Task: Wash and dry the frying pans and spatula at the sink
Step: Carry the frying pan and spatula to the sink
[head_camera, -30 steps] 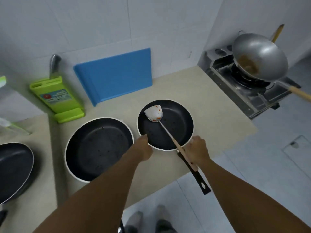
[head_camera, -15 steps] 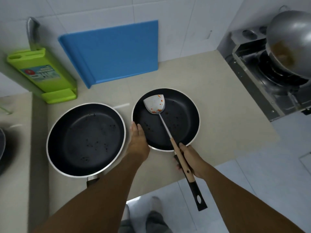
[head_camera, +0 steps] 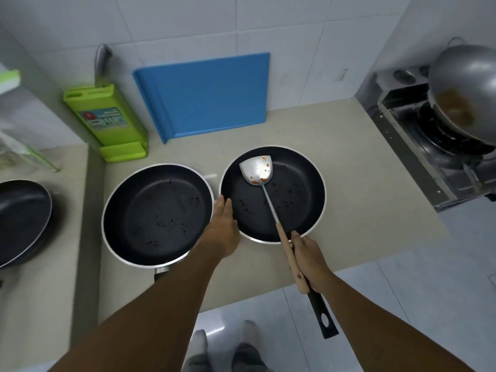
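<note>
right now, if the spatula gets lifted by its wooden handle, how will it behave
Probably stiff: the spatula has a straight metal shaft. Likely blade-heavy, since the right hand grips the wooden handle far from the blade. Its red spots may drip.

Wall [head_camera: 188, 22]: white glazed tile, thin grey joints, evenly lit, rising beyond both hands.
Countertop [head_camera: 362, 200]: beige slab lying under the left hand [head_camera: 224, 229] and the right hand [head_camera: 308, 260].
Cutting board [head_camera: 209, 98]: blue, leaning upright on the wall, beyond the left hand.
Knife block [head_camera: 107, 122]: lime green, tilted against the wall, far left of the left hand, with one steel handle protruding.
Gas stove [head_camera: 413, 146]: stainless, well right of the right hand, carrying a grey wok [head_camera: 467, 76] with brown residue.
Floor [head_camera: 402, 304]: pale glossy tile, nearer than the right hand.
</note>
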The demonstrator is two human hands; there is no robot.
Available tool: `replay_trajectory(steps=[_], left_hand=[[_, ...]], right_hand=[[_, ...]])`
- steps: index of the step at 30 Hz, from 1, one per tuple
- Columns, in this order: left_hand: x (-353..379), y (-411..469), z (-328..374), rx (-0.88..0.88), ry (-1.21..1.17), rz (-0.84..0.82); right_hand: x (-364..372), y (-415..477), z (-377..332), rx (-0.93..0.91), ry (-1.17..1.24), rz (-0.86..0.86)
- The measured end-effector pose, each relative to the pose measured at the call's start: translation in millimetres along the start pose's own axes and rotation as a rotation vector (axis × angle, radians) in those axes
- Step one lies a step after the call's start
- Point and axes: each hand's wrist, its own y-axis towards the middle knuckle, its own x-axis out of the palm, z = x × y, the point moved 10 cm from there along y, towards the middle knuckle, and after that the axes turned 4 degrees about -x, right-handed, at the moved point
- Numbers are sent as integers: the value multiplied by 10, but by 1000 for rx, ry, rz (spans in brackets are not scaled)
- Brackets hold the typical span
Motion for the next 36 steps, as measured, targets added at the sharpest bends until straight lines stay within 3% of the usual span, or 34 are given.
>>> replay_trajectory(steps=[7,14,21,36], left_hand=[[-617,-560,-39,16,6,69],[-1609,-1239,-405,79,87,264],[-2461,-2089,-1381,7,266,369],[-3551,-3481,-3905,-143,166,357]], right_hand=[[115,-516,-538,-144,-92,-42],[627,-1272,-1322,-269,-101,-128],[1655,-2217,-1828,-349,-55,-219],[4396,-3616,-2204,-389,-132,-271]])
